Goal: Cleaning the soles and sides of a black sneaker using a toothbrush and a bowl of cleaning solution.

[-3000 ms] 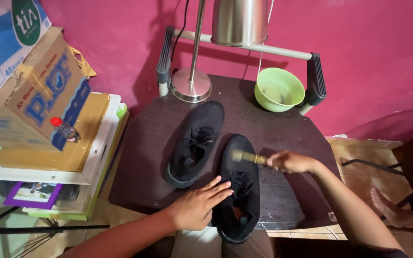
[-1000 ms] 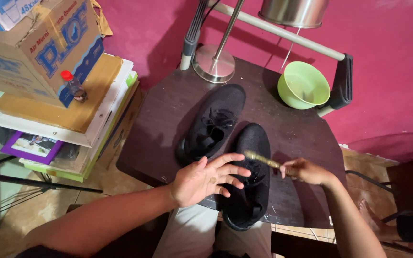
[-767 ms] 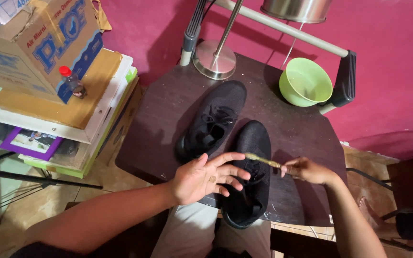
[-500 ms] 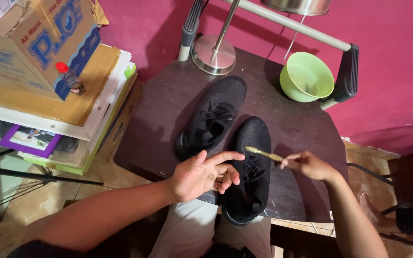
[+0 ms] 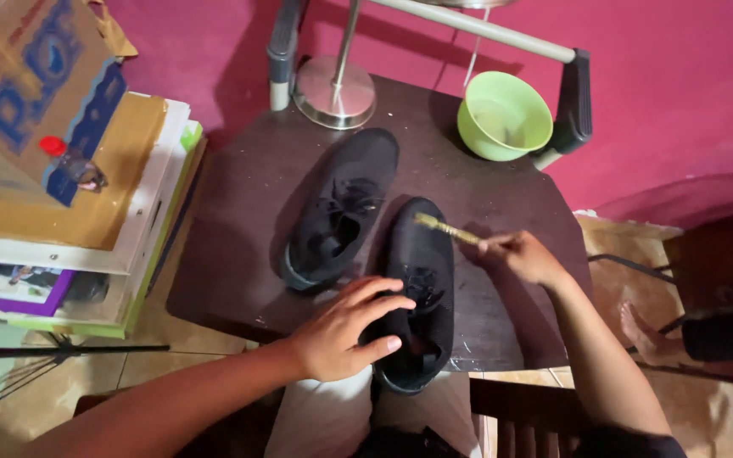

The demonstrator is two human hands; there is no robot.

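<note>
The black shoe [image 5: 422, 280] nearer to me lies on the dark table [image 5: 239, 220] with its long axis running away from me, toe toward the pink wall [image 5: 680, 93] and heel at the table's near edge. My left hand [image 5: 341, 331] lies open and spread on its heel end, fingers pointing right across the opening and laces, pressing it flat. My right hand [image 5: 526, 256] is closed around the handle of a small yellowish brush [image 5: 444, 229], whose bristle end reaches left onto the toe part of the shoe. So the shoe lies between my hands: the left covers the rear, the right comes in from the right side near the front, and the brush lies across the shoe's length.

Just left of this shoe, its toe angled up and to the right, is a second black shoe [image 5: 341, 212], close beside the first. Beyond them stand a round metal lamp base [image 5: 334, 92] and a light green bowl [image 5: 504, 114].

Left of the table is a pile: a brown cardboard box [image 5: 36, 93] with big blue lettering, tilted, a small bottle with a red cap [image 5: 68, 161] on the yellow-brown flat package below it, then white and green flat boxes, and a purple-edged picture card [image 5: 14, 288] at the bottom.
</note>
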